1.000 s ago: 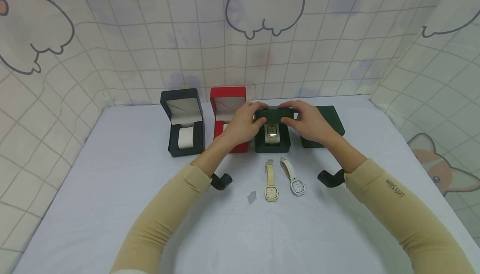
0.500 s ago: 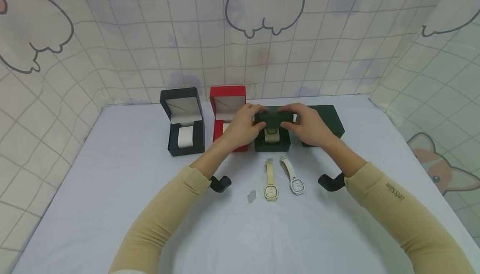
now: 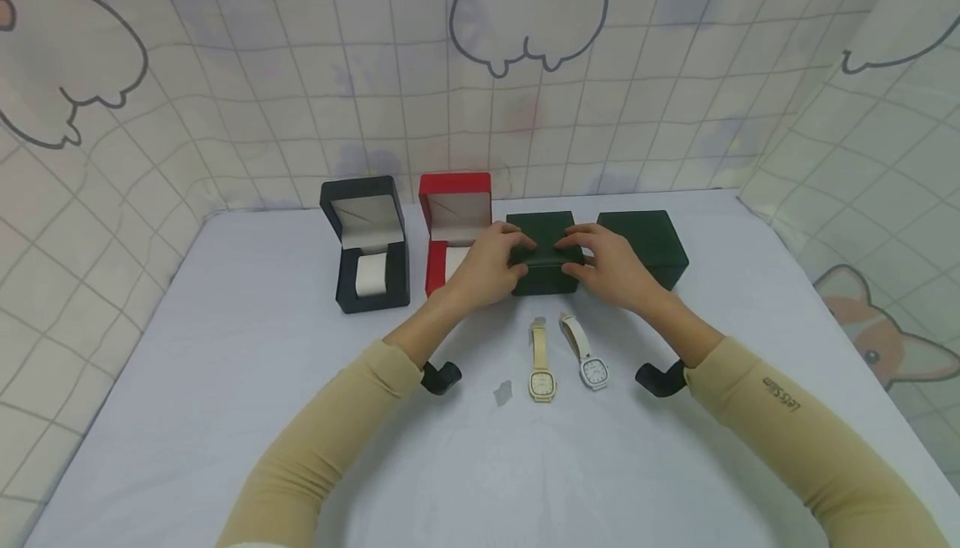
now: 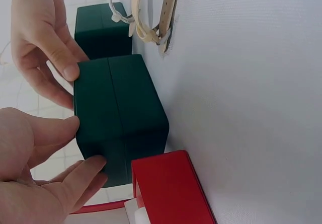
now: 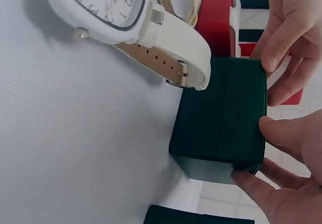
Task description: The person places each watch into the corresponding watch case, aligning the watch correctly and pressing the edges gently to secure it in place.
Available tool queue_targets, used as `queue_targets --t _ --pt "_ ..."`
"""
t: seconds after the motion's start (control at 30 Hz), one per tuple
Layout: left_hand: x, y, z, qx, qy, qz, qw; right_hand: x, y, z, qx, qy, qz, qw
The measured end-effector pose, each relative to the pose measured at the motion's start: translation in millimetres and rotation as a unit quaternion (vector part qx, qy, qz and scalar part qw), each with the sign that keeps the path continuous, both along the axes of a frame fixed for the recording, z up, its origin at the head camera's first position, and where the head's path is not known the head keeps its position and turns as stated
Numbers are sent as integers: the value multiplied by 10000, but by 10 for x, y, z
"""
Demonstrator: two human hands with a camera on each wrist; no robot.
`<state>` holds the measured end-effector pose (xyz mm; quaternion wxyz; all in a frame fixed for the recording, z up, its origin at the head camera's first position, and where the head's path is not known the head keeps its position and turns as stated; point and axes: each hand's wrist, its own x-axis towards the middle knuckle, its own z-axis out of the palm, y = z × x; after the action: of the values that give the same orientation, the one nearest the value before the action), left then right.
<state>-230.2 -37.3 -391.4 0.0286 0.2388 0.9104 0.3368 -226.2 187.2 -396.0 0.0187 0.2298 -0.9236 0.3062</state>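
A green watch box [image 3: 546, 235], its lid down, stands on the white cloth between my two hands. My left hand [image 3: 491, 268] holds the lid at the left, thumb at the front edge and fingers bent over the top and side. On the other side, my right hand [image 3: 611, 264] grips the lid the same way, its thumb [image 5: 274, 129] at the front edge. The watch seen inside earlier is hidden. Nearer to me lie a gold-coloured watch [image 3: 542, 373] and a white-strapped watch [image 3: 588, 356].
Left of the green box, a red watch box [image 3: 455, 185] and a black watch box [image 3: 360, 189] stand with lids raised, white cushions inside. Another green box [image 3: 643, 235], lid down, is at the right. A small grey scrap [image 3: 503, 394] lies near the watches. A patterned curtain [image 3: 375, 98] hangs behind.
The green box's lid has come down towards me and covers the watch inside. Both hands moved down with it. The other boxes and the loose watches stay put.
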Motion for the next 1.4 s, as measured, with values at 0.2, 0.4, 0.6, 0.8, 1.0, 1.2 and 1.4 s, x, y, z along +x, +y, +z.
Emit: queue_targets --t 0.2,0.4,0.6,0.8,1.0,1.2,1.4 --pt "11 -20 -25 23 24 -30 10000 19 1 13 -55 -59 -1 10000" --pt "35 -53 -46 51 20 -53 10000 56 24 52 -19 -79 -25 10000" --pt "54 -104 -40 113 -49 -6 9999 87 60 89 -48 113 -16 9999" --pt "63 -183 -32 214 -16 54 9998 150 83 147 -280 239 2 9993" --pt "63 -257 -34 250 41 124 9996 223 107 182 -584 321 73 9977" --pt "58 -346 -54 232 71 192 9995 314 143 166 -593 337 78 9976" --pt "37 -464 -66 105 141 149 9997 424 166 147 -525 -112 -33 9986"
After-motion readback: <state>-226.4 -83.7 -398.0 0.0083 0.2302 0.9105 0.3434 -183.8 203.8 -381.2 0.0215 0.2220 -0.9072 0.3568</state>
